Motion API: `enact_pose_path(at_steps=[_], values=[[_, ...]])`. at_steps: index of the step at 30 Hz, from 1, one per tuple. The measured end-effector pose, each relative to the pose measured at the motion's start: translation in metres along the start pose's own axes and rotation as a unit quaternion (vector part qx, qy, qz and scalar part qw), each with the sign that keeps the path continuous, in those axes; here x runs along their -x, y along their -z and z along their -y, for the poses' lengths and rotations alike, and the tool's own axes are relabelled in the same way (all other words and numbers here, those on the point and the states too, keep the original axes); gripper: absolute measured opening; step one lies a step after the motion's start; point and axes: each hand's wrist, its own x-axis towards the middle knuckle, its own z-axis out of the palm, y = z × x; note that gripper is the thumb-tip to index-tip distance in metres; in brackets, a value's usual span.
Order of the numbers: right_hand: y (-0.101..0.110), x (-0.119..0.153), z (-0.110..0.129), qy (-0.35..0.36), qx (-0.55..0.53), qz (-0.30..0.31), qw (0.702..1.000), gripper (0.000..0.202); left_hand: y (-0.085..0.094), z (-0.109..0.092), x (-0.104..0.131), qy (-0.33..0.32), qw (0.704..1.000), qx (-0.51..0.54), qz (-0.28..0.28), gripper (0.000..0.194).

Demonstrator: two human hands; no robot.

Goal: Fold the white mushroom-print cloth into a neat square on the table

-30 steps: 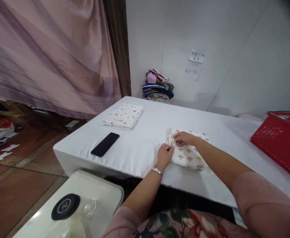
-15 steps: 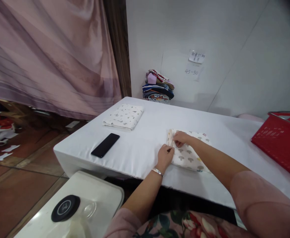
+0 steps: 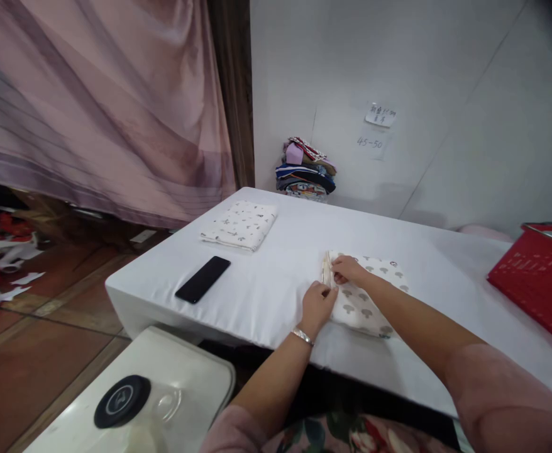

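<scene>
A white cloth with grey mushroom prints (image 3: 363, 303) lies folded on the white table (image 3: 299, 242), right of the middle. My left hand (image 3: 318, 303), with a silvery bracelet at its wrist, pinches the near left corner of this cloth. Just beyond it, my right hand (image 3: 348, 269) is closed on the cloth's left edge, where the layers bunch together. Part of the cloth is hidden under my right forearm. Another folded white cloth with small dark prints (image 3: 241, 224) rests flat at the table's far left, apart from both hands.
On the table's left lies a black phone (image 3: 203, 279). A red basket (image 3: 540, 277) stands at the right end. Behind the table is a stack of folded fabrics (image 3: 307, 170) against the wall. A white stool (image 3: 186, 362) with a round black object (image 3: 122, 401) is at the lower left.
The view has shifted slightly. Both hands stay on the left edge of the mushroom-print cloth, their fingers moved only a little. The cloth's visible right part looks slightly different.
</scene>
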Motion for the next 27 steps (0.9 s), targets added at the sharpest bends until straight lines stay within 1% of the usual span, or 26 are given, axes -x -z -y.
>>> enact_pose_path(at_steps=[3, 5, 8, 10, 12, 14, 15, 16, 19, 23, 27], values=[[0.004, 0.002, -0.003, 0.024, 0.003, 0.021, 0.999, 0.005, 0.001, -0.001, 0.002, -0.002, 1.000, -0.018, -0.001, 0.027], [0.007, 0.003, -0.005, 0.042, 0.014, 0.031, 0.999, 0.008, 0.000, 0.000, 0.002, 0.003, 0.999, -0.032, -0.001, 0.025], [0.011, 0.003, -0.007, 0.073, 0.048, 0.024, 0.996, 0.016, 0.000, 0.000, 0.003, 0.010, 0.999, -0.044, -0.011, 0.024], [0.012, 0.000, -0.007, 0.105, 0.074, 0.008, 0.992, 0.014, 0.000, -0.001, 0.004, 0.015, 0.999, -0.045, -0.017, 0.024], [0.012, -0.004, -0.010, 0.181, 0.133, -0.018, 0.974, 0.012, 0.001, -0.002, 0.004, 0.022, 0.998, -0.048, -0.018, 0.024], [0.010, -0.011, -0.014, 0.268, 0.215, -0.055, 0.938, 0.015, 0.002, -0.004, 0.005, 0.029, 0.998, -0.054, -0.018, 0.024], [0.008, -0.014, -0.017, 0.297, 0.253, -0.073, 0.918, 0.019, 0.003, -0.005, 0.005, 0.033, 0.998, -0.058, -0.018, 0.024], [0.007, -0.018, -0.020, 0.311, 0.280, -0.088, 0.904, 0.024, 0.003, -0.006, 0.005, 0.037, 0.997, -0.062, -0.017, 0.025], [0.001, -0.024, -0.026, 0.298, 0.325, -0.111, 0.891, 0.032, 0.004, -0.006, 0.005, 0.050, 0.996, -0.070, -0.021, 0.022], [-0.003, -0.026, -0.025, 0.281, 0.392, -0.099, 0.871, 0.039, 0.004, -0.003, 0.004, 0.057, 0.996, -0.057, -0.028, 0.010], [-0.005, -0.027, -0.019, 0.251, 0.402, -0.091, 0.876, 0.044, 0.004, 0.002, 0.002, 0.072, 0.996, -0.053, -0.017, 0.007]])
